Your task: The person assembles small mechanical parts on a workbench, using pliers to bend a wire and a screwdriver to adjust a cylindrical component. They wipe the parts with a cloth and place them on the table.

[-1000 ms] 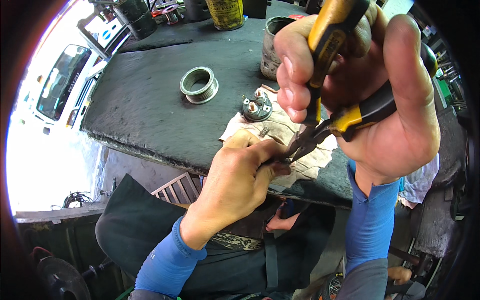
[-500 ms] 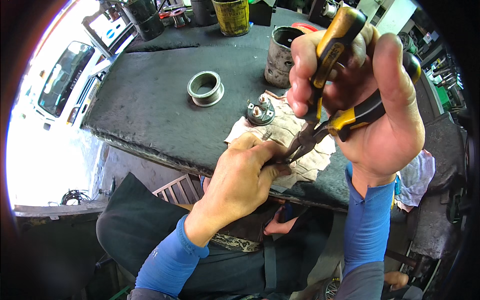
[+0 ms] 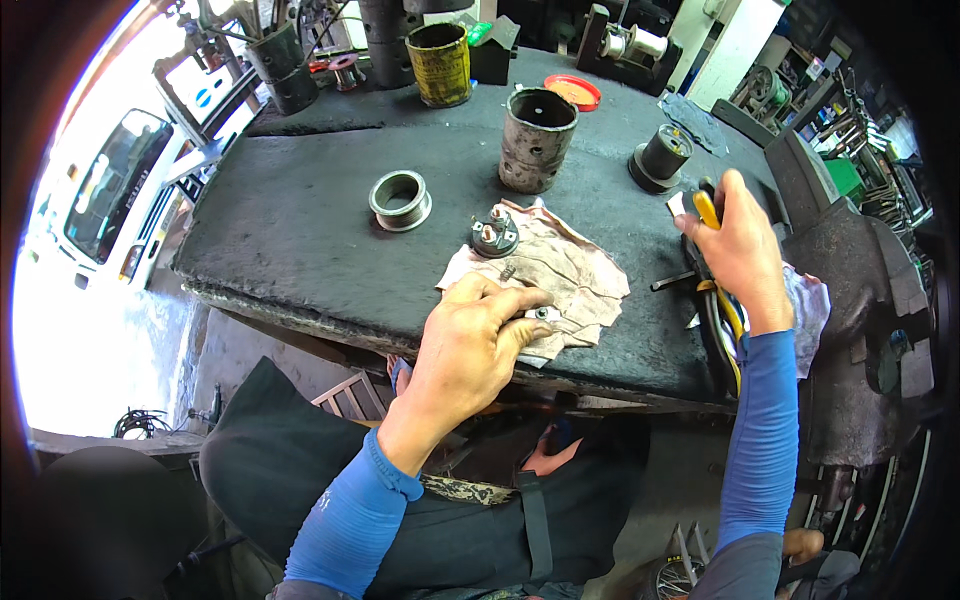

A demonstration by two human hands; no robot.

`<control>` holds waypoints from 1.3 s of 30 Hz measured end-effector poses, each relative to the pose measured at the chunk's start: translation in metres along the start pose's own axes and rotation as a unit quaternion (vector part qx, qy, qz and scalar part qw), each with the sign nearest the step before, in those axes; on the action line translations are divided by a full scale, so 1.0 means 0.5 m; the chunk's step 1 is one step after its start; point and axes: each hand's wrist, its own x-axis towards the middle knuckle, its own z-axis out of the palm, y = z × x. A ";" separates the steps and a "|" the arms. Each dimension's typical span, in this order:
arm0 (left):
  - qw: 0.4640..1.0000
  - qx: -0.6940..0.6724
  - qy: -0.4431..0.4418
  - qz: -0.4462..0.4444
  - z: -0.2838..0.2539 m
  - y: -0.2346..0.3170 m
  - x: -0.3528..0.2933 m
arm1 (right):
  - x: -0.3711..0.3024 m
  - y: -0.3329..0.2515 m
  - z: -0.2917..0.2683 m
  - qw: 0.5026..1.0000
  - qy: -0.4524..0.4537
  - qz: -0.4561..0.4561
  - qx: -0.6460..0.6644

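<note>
Head view, looking down on a dark workbench (image 3: 300,180). Left hand (image 3: 460,325): thumb and forefinger pinched together, almost no gap, on a small metal piece (image 3: 545,314), pale, with a round dark-centred fitting in its face; remaining fingers curled under. The piece sits at the fingertips over the near part of a crumpled pinkish cloth (image 3: 585,285); cannot tell whether it touches the fabric. Right hand (image 3: 742,245): well apart from the left, at the right side of the bench, fingers partly curled, back of the hand toward the camera, beside a yellow-and-black tool handle (image 3: 706,210). Cannot tell whether it grips the handle or only touches it, as the palm is hidden. More long tools with yellow and black parts lie below this hand, near the bench edge; a short dark rod (image 3: 672,281) lies to their left. On the cloth, just beyond the left hand: a small coil spring (image 3: 508,271). At the cloth's upper left edge: a round black cap (image 3: 495,238) with upright metal studs. Further left, on bare bench: a grooved metal ring (image 3: 400,202). Behind the cloth: a worn hollow cylinder (image 3: 537,145), upright. Right of it, a stepped black cylindrical part (image 3: 663,160). Farther back: a yellow can (image 3: 440,72) and a red lid (image 3: 573,92), lying flat.
</note>
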 end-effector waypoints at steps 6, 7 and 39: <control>1.000 0.005 -0.018 0.001 -0.004 0.001 0.006 | -0.079 0.013 -0.012 0.992 0.085 -0.037 -0.086; 1.000 0.007 -0.019 -0.003 -0.004 -0.003 0.003 | -0.097 -0.017 -0.019 0.996 0.082 -0.042 -0.021; 0.979 -0.184 0.002 -0.084 -0.013 0.135 -0.086 | -0.476 -0.141 -0.067 0.783 0.006 0.172 0.598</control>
